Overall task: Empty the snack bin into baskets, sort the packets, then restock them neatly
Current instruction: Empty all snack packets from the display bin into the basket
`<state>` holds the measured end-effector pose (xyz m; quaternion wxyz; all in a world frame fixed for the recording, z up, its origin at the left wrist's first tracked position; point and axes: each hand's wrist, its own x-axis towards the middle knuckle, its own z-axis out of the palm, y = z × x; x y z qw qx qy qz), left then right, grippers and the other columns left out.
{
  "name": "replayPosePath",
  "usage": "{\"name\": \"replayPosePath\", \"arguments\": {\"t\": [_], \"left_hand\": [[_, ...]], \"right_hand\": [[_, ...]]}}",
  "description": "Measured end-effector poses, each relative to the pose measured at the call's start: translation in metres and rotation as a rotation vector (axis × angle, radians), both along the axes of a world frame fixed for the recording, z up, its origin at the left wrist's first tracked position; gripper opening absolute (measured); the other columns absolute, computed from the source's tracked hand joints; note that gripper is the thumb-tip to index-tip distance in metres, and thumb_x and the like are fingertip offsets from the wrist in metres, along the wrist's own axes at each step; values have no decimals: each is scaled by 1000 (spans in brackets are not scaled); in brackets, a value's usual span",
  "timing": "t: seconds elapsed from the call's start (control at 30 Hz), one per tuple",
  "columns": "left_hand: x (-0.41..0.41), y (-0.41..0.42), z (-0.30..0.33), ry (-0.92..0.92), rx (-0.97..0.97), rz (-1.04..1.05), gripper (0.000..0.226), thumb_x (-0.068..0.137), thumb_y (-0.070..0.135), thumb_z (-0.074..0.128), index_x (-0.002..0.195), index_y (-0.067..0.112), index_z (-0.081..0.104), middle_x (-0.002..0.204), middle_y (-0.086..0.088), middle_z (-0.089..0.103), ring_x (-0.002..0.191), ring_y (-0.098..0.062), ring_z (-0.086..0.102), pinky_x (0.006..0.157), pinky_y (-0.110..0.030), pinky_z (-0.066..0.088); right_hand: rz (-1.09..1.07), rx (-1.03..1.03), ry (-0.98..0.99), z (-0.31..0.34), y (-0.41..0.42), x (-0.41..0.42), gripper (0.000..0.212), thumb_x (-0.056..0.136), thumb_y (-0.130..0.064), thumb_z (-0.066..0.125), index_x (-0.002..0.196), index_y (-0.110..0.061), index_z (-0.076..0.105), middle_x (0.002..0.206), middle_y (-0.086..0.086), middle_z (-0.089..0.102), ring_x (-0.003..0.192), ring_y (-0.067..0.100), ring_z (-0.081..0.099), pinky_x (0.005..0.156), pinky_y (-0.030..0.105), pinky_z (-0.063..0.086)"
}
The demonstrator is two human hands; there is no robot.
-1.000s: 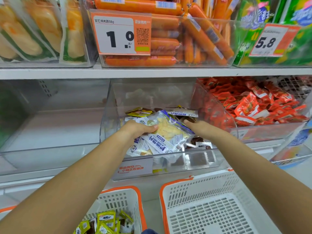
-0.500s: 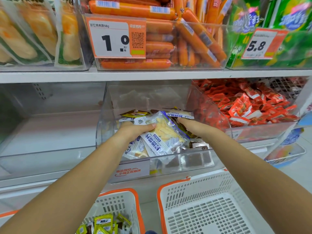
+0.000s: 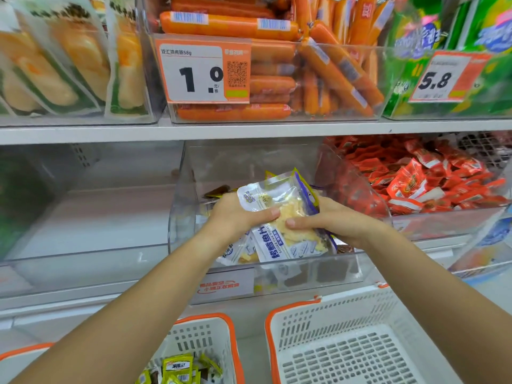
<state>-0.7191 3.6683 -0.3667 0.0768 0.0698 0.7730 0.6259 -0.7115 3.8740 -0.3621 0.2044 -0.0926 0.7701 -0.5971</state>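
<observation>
Packets gripped by both hands inside the clear bin.

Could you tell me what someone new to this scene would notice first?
Both hands, left hand and right hand, grip a bunch of blue-and-white snack packets above the clear bin on the middle shelf. Above it, orange sausages sit behind a big 1.0 price tag. Below right stands a white basket.
</observation>
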Motion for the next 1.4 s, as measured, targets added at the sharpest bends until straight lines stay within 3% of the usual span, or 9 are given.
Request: {"name": "replayPosePath", "arguments": {"t": [0.33,0.57,0.7,0.8,0.9,0.97,1.1,1.23,1.4], "left_hand": [[58,-29,55,484,-196,245,25,66,31,84,83,32,65,72,20,68,70,8,62,63,-14,46],[129,-99,112,625,-168,236,30,69,33,84,95,27,70,81,17,73,79,2,67,73,-26,55],[161,-153,102,540,-270,210,28,64,35,85,86,32,67,74,27,69,69,13,61,62,-10,49],[171,-189,67,213,-366,85,44,54,47,87,86,27,65,70,19,70,64,7,62,52,-12,46],[174,-218,38,0,-382,68,73,47,68,78,109,36,58,110,15,65,107,-1,59,81,-19,45],[169,-229,40,16,-340,196,61,66,57,76,116,28,58,116,7,65,107,-4,59,80,-19,43],[152,-217,63,139,-280,247,23,91,21,62,109,8,65,98,-6,72,75,-2,66,64,-5,45],[127,-173,72,237,-275,201,7,89,16,64,93,14,69,91,-8,73,84,-15,67,77,-22,47],[92,-102,80,431,-413,73,7,89,19,62,93,21,68,86,7,70,80,-10,64,72,-20,47]], "right_hand": [[-104,-27,410,53,-41,50,49,78,-2,73,119,-21,55,99,-13,72,97,4,67,79,16,51],[-62,-91,553,103,-105,109,60,73,-16,77,128,-9,55,112,-3,70,105,7,66,90,24,52],[-30,-1,532,83,-153,136,58,77,-21,77,128,-22,50,113,-13,66,104,-4,61,87,15,49],[130,229,404,42,-177,138,58,80,-34,74,130,-24,47,110,-19,66,98,-7,61,86,21,47],[165,459,288,18,-180,135,78,80,-46,69,145,-23,34,133,-6,55,121,5,52,103,27,41],[65,444,360,22,-172,131,62,82,-43,68,137,-22,47,120,-1,62,110,12,60,102,34,45],[-104,224,436,51,-142,119,10,91,-24,62,99,-23,67,86,2,73,75,13,69,82,33,54],[-269,223,491,63,-99,97,9,91,-22,61,95,-23,69,83,1,73,74,10,66,73,26,50],[-409,499,500,45,-37,63,13,88,-30,65,99,-27,70,91,-5,71,81,8,63,82,30,47]]}}
